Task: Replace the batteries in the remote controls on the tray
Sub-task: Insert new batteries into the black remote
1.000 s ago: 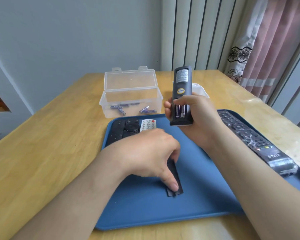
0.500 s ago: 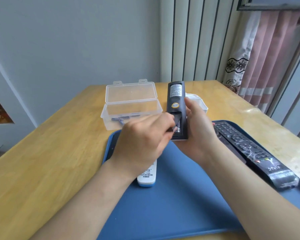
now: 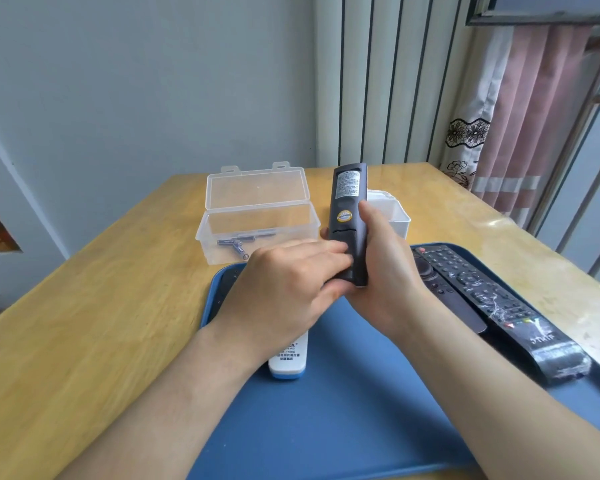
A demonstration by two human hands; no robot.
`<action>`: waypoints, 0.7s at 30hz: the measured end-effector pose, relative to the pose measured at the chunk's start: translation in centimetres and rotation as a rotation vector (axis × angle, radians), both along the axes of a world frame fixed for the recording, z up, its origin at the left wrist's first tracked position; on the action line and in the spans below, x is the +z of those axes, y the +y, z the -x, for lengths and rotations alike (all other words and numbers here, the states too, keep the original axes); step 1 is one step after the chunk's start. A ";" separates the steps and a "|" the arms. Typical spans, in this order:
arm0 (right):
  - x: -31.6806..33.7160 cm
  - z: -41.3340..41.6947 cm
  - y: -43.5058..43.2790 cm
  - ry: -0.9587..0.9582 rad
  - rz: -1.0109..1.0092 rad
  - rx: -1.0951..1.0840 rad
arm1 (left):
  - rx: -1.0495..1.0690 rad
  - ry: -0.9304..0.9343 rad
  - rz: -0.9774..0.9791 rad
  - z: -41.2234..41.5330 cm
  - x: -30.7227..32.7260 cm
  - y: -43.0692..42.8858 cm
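- Tray [image 3: 326, 427]: blue, lying on the wooden table [image 3: 84, 323] and serving as the reference for every position below.
- White remote [image 3: 288, 362]: lying face up on the tray's left half, its far end running under the left wrist; judged to be parked there, waiting its turn.
- Left hand [image 3: 284, 289]: hovering over the tray's left-centre. Its fingers [image 3: 326, 251] are lying nearly straight across the battery cover [image 3: 355, 251], with the thumb tucked at the remote's lower end. It is pressing, not wrapping; judged to be pushing the cover home.
- Right hand [image 3: 385, 278]: hovering above the tray's far-centre, wrapping closed round the black remote [image 3: 349, 202], thumb along the right edge, fingertips showing at the left edge.
- Black remote: standing near upright over the tray's far edge, label side facing the camera, likely so the cover stays in view.
- Long black remote [image 3: 499, 306]: lying along the tray's right side, buttons up, with a second dark remote [image 3: 444, 296] just beside it.
- Clear box [image 3: 257, 216]: sitting beyond the tray's far-left corner, lid open, batteries [image 3: 236, 242] lying inside within reach.
- White box [image 3: 392, 216]: sitting beyond the tray's far edge; contents hidden.
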State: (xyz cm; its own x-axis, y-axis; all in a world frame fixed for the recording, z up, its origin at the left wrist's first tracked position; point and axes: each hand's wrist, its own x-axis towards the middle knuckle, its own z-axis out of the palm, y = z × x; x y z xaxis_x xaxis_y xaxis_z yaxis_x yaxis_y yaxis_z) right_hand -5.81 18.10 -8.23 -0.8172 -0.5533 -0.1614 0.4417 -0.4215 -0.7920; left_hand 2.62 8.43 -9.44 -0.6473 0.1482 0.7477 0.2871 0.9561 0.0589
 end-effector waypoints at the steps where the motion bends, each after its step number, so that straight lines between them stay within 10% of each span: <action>1: 0.0 0.0 0.0 0.003 -0.003 0.000 | 0.001 0.005 -0.002 0.0 0.0 0.0; 14: -0.1 -1.1 -0.4 0.142 0.022 0.034 | 0.034 0.019 -0.288 0.1 0.2 0.2; 21: 1.0 -1.1 0.4 0.761 -0.337 -0.036 | -0.139 -0.374 -0.965 0.0 0.7 -1.2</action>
State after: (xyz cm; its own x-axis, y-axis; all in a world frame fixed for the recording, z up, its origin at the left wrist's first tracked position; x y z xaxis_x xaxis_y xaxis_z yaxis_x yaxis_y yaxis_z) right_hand -4.69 18.46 -7.23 -0.7864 -0.5454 0.2899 -0.2745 -0.1119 -0.9551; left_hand 2.62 7.19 -8.72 -0.8850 -0.3146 0.3432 0.1966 0.4158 0.8880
